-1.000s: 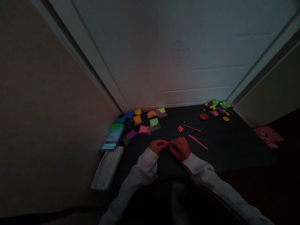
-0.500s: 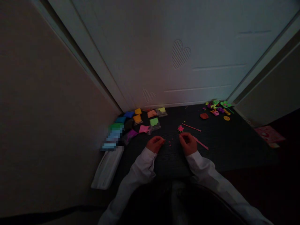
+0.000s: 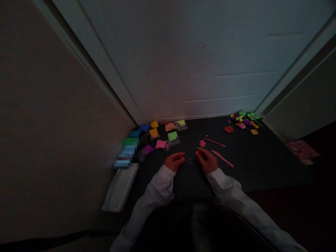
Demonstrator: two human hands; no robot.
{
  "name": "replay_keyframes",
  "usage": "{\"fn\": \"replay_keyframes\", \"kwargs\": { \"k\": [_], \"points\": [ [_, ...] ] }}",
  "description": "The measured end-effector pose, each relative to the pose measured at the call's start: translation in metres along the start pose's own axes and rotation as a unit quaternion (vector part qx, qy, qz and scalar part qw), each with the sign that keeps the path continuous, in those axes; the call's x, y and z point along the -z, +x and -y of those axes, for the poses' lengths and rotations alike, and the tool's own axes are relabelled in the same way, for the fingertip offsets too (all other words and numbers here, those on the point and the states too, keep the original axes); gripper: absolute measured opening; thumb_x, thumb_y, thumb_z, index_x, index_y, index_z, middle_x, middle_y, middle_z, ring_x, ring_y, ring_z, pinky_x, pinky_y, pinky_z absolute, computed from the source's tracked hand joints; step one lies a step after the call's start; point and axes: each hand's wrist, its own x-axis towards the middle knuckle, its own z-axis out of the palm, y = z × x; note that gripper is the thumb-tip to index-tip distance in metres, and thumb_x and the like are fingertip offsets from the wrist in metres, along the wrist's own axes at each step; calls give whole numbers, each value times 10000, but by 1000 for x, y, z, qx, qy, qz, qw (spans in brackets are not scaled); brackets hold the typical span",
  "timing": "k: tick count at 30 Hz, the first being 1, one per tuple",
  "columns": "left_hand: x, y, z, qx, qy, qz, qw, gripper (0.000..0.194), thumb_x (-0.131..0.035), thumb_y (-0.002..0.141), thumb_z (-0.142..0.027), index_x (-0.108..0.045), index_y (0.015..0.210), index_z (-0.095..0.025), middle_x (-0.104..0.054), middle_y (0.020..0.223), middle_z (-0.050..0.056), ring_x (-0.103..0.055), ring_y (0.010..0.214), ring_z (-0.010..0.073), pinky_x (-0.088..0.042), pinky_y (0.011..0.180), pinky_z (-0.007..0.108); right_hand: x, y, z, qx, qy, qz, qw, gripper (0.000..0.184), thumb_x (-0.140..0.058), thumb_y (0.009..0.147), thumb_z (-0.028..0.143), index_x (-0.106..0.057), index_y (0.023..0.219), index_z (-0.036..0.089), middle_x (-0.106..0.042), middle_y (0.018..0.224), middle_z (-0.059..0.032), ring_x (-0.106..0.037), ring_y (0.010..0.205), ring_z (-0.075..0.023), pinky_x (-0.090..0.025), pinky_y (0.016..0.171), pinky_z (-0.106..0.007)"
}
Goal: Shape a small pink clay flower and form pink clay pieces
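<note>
My left hand (image 3: 174,161) hovers low over the dark table, with its thumb and forefinger slightly apart and nothing visible between them. Facing it, my right hand (image 3: 208,162) has its thumb and forefinger tips close together; whatever they may hold is too small to make out. Several tiny pink clay bits (image 3: 190,159) lie on the tabletop between the two hands. Just beyond my right hand sits a small pink clay flower (image 3: 202,143) with a knobbly edge. Near it rest a thin pink modelling stick (image 3: 214,142) and a flat pink clay knife (image 3: 222,158).
Packets of coloured clay, including a green one (image 3: 172,136) and a pink one (image 3: 161,144), line the left side. A white case (image 3: 121,188) lies at the left edge. Finished clay figures (image 3: 241,119) and a reddish lump (image 3: 229,129) are at the back right. A white door (image 3: 162,59) stands behind.
My right hand has shifted left toward the pink bits, uncovering the knife's tip. My left hand's thumb and forefinger have parted slightly.
</note>
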Motion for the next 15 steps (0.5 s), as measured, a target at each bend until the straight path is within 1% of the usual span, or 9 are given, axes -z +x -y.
{"fn": "replay_keyframes", "kwargs": {
  "k": [2,4,8,10,12,15],
  "points": [
    [1,0,1,3,7,-6,1000,279,-725,389,-146,-633,650,-118,-578,518,-8,-495,482,62,-382,500,197,0,1,0,7,-8,8,1000,238,-448,750,294,-563,941,210,-608,871,-35,-556,785,-139,-445,709,-281],
    [2,0,2,2,10,-13,1000,231,-726,388,-154,-623,591,-113,-575,494,-4,-487,459,63,-376,476,196,0,1,-1,12,-20,14,1000,215,-442,756,299,-585,887,205,-612,875,-33,-555,812,-138,-439,735,-275],
    [4,2,2,-12,-2,-14,1000,224,-734,371,-199,-589,517,-111,-548,446,-10,-480,434,66,-376,451,194,-2,3,-8,18,-56,28,998,221,-430,765,320,-587,854,192,-619,835,-33,-563,764,-134,-450,690,-265],
    [4,2,2,-17,-15,-12,1000,244,-734,372,-238,-576,506,-110,-537,435,-13,-482,432,70,-382,451,200,-2,6,-13,30,-80,48,995,214,-444,758,322,-592,840,192,-618,808,-32,-558,746,-138,-446,679,-269],
    [4,2,0,-19,-29,-11,999,261,-730,387,-271,-572,514,-107,-541,449,-11,-485,436,68,-391,457,204,-3,9,-16,50,-104,79,990,193,-470,745,314,-607,814,198,-618,789,-30,-547,760,-146,-429,712,-280],
    [3,0,-1,-13,-44,-11,999,268,-728,408,-266,-591,560,-94,-571,500,9,-509,461,73,-408,481,212,-3,13,-20,75,-140,121,980,181,-484,740,306,-624,806,213,-616,793,-32,-529,788,-158,-402,752,-292]
  ]
}}
